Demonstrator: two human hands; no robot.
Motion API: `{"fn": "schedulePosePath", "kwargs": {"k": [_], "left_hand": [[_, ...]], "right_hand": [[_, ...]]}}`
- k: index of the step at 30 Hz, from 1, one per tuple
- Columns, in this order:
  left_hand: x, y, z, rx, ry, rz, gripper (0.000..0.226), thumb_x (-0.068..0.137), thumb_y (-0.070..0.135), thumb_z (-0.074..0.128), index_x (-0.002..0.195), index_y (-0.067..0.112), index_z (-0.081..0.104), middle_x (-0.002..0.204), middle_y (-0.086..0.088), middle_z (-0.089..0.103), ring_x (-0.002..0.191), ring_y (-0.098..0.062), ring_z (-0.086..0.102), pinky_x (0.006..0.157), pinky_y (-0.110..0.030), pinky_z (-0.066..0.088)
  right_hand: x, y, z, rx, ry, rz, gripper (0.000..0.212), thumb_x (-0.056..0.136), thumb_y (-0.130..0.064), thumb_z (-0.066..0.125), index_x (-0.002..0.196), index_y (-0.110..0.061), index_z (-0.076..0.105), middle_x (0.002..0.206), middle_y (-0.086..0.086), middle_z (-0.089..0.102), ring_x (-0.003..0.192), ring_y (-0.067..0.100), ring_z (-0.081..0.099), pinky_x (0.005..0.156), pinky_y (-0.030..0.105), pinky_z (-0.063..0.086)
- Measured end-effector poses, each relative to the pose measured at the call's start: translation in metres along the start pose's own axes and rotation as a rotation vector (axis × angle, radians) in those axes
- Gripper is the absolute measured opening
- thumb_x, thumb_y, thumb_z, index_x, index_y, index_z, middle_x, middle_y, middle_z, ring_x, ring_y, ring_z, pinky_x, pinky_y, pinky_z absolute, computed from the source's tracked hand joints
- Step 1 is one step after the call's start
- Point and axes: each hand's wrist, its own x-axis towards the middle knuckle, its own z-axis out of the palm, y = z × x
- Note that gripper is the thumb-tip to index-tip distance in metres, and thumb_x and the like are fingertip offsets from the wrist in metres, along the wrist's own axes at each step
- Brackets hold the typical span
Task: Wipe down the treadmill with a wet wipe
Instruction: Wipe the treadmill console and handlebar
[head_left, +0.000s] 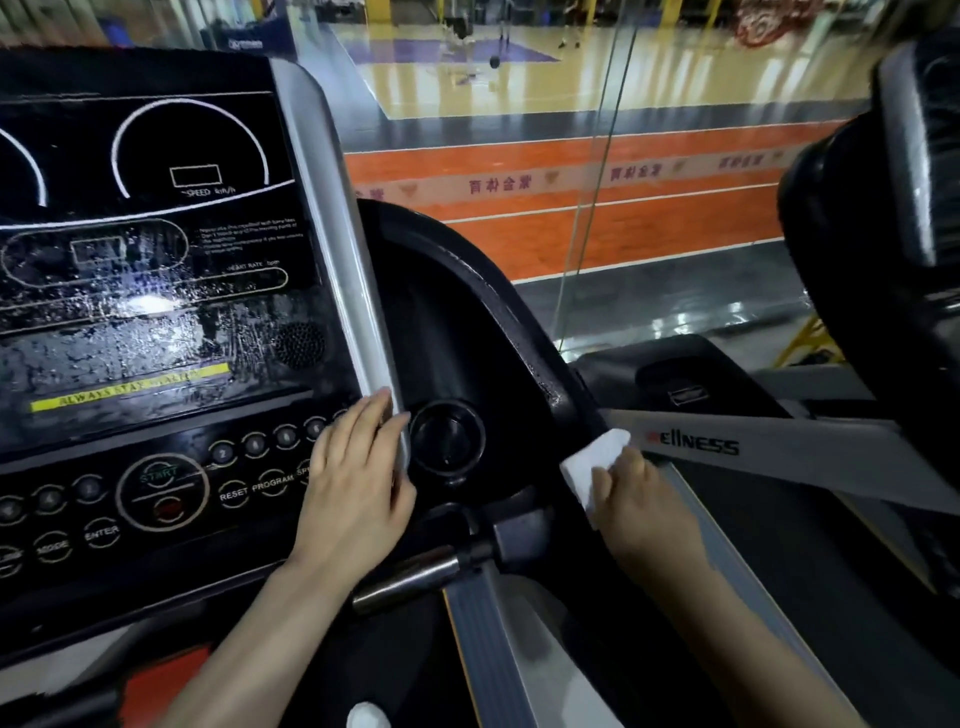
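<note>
Nearest you, a silver bar (410, 577) pokes out between your two arms, with a grey post (488, 639) running down below it. Your left hand (353, 488) lies flat and spread wide on the right edge of the panel (156, 322), fingers over the end of the button row and touching the silver trim (343, 249). It holds nothing. Your right hand (631, 499) is curled around the wipe (592, 462), a white folded pad. The wipe is pressed on the dark rim (519, 322) of the side tray, right where the rim meets the grey arm (779, 452) with letters on it. Between your hands sits the round cup hole (447, 439), and that dark tray space is open. The panel screen looks wet and streaky. Farther off stands a glass wall (597, 156), and past it an orange and tan gym floor (623, 228). Another dark machine (878, 249) crowds the right side.
</note>
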Motion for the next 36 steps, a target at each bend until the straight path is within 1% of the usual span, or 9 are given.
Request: {"fn": "schedulePosePath", "kwargs": {"k": [4, 8, 10, 17, 22, 27, 31, 34, 36], "left_hand": [[-0.015, 0.008, 0.011, -0.001, -0.055, 0.062, 0.056, 0.087, 0.027, 0.043, 0.141, 0.013, 0.045, 0.157, -0.004, 0.031, 0.147, -0.021, 0.023, 0.122, -0.033, 0.006], [-0.027, 0.018, 0.025, -0.018, -0.126, 0.108, 0.059, 0.088, 0.031, 0.039, 0.144, 0.014, 0.044, 0.154, 0.0, 0.037, 0.147, -0.017, 0.024, 0.12, -0.033, 0.014], [-0.034, 0.022, 0.031, -0.043, -0.152, 0.119, 0.059, 0.088, 0.031, 0.038, 0.144, 0.013, 0.045, 0.151, 0.001, 0.042, 0.145, -0.015, 0.026, 0.12, -0.028, 0.013], [-0.048, 0.012, 0.041, -0.133, -0.177, 0.125, 0.053, 0.094, 0.028, 0.033, 0.144, 0.014, 0.046, 0.147, 0.004, 0.047, 0.147, -0.011, 0.023, 0.122, -0.027, 0.007], [-0.05, 0.007, 0.04, -0.326, -0.181, 0.126, 0.048, 0.097, 0.025, 0.034, 0.143, 0.019, 0.047, 0.145, 0.016, 0.042, 0.147, -0.001, 0.017, 0.123, -0.029, 0.009], [-0.051, 0.0, 0.036, -0.447, -0.175, 0.114, 0.047, 0.095, 0.016, 0.038, 0.141, 0.021, 0.049, 0.143, 0.019, 0.042, 0.145, 0.004, 0.018, 0.122, -0.024, 0.012], [-0.052, -0.001, 0.034, -0.48, -0.177, 0.1, 0.05, 0.092, 0.003, 0.044, 0.139, 0.02, 0.05, 0.143, 0.012, 0.046, 0.145, 0.002, 0.021, 0.119, -0.02, 0.013], [-0.055, -0.006, 0.028, -0.506, -0.187, 0.116, 0.052, 0.089, 0.009, 0.04, 0.138, 0.018, 0.051, 0.141, 0.012, 0.046, 0.143, 0.005, 0.02, 0.118, -0.015, 0.012], [-0.058, -0.009, 0.024, -0.519, -0.192, 0.129, 0.051, 0.089, 0.008, 0.042, 0.138, 0.017, 0.052, 0.14, 0.014, 0.045, 0.141, 0.008, 0.019, 0.116, -0.011, 0.011]], "right_hand": [[0.033, -0.018, 0.004, -0.08, 0.031, -0.207, 0.076, 0.098, -0.041, -0.006, 0.11, 0.003, 0.055, 0.103, 0.017, 0.054, 0.089, 0.035, 0.054, 0.069, 0.041, 0.039], [0.111, -0.09, -0.014, 0.067, 0.067, -0.246, 0.066, 0.1, -0.039, 0.037, 0.146, 0.007, 0.024, 0.143, 0.023, 0.041, 0.123, 0.037, 0.048, 0.1, 0.042, 0.039], [0.127, -0.11, -0.025, 0.063, 0.078, -0.289, 0.07, 0.101, -0.038, 0.041, 0.152, 0.001, 0.012, 0.149, 0.017, 0.035, 0.125, 0.034, 0.047, 0.099, 0.041, 0.039], [0.059, -0.046, -0.01, 0.131, 0.014, -0.169, 0.063, 0.101, -0.038, 0.037, 0.15, -0.003, 0.018, 0.135, 0.018, 0.047, 0.112, 0.037, 0.054, 0.084, 0.043, 0.045], [-0.066, 0.033, -0.008, 0.193, -0.092, 0.028, 0.061, 0.101, -0.036, 0.039, 0.151, -0.004, 0.024, 0.144, 0.017, 0.043, 0.122, 0.035, 0.049, 0.094, 0.041, 0.04], [-0.073, 0.029, 0.008, -0.017, 0.028, 0.002, 0.071, 0.1, -0.041, 0.027, 0.136, 0.018, 0.038, 0.122, 0.035, 0.054, 0.105, 0.047, 0.058, 0.087, 0.05, 0.05], [-0.015, -0.047, 0.015, -0.147, 0.093, -0.161, 0.073, 0.097, -0.045, 0.02, 0.151, 0.004, 0.019, 0.157, 0.027, 0.016, 0.147, 0.04, 0.015, 0.12, 0.05, 0.015], [-0.011, -0.081, 0.021, -0.273, 0.041, -0.403, 0.068, 0.098, -0.04, 0.01, 0.135, -0.007, 0.056, 0.148, 0.013, 0.045, 0.143, 0.029, 0.029, 0.119, 0.046, 0.014], [-0.026, -0.082, 0.025, -0.267, 0.038, -0.452, 0.064, 0.098, -0.038, 0.014, 0.122, -0.01, 0.066, 0.135, 0.009, 0.058, 0.137, 0.027, 0.04, 0.118, 0.044, 0.017]]}}
